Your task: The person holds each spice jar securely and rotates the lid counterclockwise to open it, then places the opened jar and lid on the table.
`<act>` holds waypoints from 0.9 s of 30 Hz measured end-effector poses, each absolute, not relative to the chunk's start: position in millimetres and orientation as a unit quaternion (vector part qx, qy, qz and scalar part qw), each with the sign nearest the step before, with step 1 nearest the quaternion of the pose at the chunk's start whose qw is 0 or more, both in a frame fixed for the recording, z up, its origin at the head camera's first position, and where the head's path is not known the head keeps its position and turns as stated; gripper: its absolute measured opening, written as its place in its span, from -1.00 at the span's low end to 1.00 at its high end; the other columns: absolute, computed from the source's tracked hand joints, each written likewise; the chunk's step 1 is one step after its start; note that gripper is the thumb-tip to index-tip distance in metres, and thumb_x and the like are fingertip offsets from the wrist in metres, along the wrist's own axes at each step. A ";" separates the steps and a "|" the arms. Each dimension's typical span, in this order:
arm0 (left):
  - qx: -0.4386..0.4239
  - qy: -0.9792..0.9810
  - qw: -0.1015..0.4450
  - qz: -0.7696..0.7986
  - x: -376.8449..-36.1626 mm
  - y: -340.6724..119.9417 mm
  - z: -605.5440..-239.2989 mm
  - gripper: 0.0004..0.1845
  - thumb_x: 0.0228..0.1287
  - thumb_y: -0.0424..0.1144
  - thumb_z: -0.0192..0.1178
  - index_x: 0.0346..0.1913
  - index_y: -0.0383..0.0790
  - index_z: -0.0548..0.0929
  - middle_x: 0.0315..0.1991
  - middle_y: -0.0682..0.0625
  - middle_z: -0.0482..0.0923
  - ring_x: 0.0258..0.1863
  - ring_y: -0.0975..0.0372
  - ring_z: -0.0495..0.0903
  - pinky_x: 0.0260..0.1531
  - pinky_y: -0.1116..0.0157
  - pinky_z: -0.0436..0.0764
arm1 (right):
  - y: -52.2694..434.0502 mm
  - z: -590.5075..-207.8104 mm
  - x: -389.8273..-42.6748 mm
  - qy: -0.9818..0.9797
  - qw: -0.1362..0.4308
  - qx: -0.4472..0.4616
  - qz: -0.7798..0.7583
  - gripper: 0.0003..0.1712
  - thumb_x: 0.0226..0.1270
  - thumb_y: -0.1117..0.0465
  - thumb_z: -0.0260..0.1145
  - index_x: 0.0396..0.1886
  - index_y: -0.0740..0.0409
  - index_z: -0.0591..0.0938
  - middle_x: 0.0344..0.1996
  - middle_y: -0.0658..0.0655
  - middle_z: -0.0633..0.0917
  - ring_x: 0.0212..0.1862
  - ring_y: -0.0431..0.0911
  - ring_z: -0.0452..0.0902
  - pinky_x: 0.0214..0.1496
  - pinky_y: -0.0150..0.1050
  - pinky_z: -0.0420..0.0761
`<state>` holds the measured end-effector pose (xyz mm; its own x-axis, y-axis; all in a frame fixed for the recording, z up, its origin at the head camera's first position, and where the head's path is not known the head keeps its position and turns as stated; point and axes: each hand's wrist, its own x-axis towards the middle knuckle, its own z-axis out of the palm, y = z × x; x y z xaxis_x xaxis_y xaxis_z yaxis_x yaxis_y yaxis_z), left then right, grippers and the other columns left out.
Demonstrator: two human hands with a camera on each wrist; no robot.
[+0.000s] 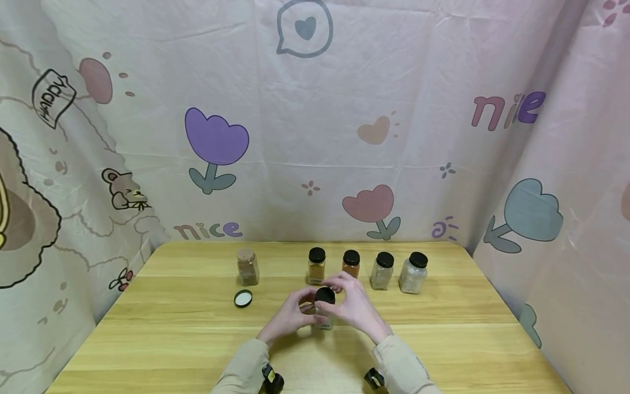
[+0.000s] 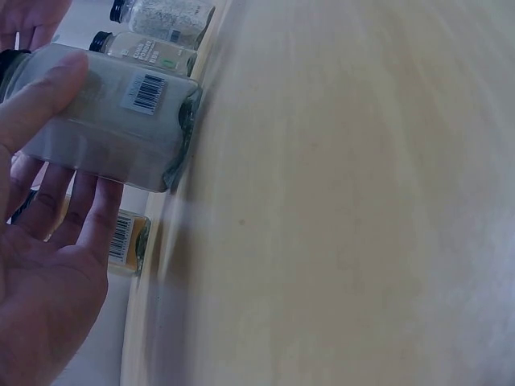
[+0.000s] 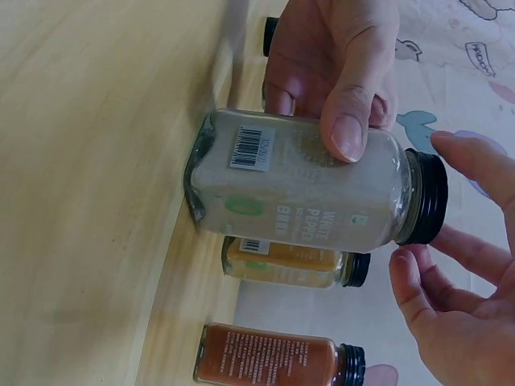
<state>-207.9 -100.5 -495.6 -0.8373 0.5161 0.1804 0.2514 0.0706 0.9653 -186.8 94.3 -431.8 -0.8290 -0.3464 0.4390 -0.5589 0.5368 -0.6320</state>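
Observation:
A squarish clear jar labelled white pepper, full of pale powder, stands in front of me with a black lid on its neck. My left hand grips its body, thumb along one face and fingers round the far side. Around the lid my right hand spreads its thumb and fingers, with fingertips right at the lid's edge in the right wrist view. Further left stands a jar of brown powder without a black lid. Just in front of that jar lies a loose black-rimmed lid, white inner face up.
Behind my hands stand a jar of yellow powder and an orange-red one, both black-lidded. Two more black-lidded jars, a pale one and a wider whitish one, are to the right. A printed cloth hangs behind the wooden table.

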 end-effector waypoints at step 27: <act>0.266 0.726 0.102 0.627 -208.4 -99.9 -497.2 -0.49 0.14 -0.38 0.46 0.15 -0.38 0.56 0.14 -0.29 0.58 0.18 0.05 0.60 0.34 0.26 0.57 | 95.8 -432.6 -187.4 -0.864 0.130 0.272 0.404 -0.57 0.04 0.15 0.61 -0.08 0.20 0.75 -0.12 0.09 0.74 -0.16 -0.09 0.63 -0.10 -0.38 0.63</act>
<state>-208.4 -99.9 -497.2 -0.8381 0.5133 0.1847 0.2575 0.0736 0.9635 -187.4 95.8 -432.6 -0.8179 -0.3659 0.4440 -0.5753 0.5254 -0.6269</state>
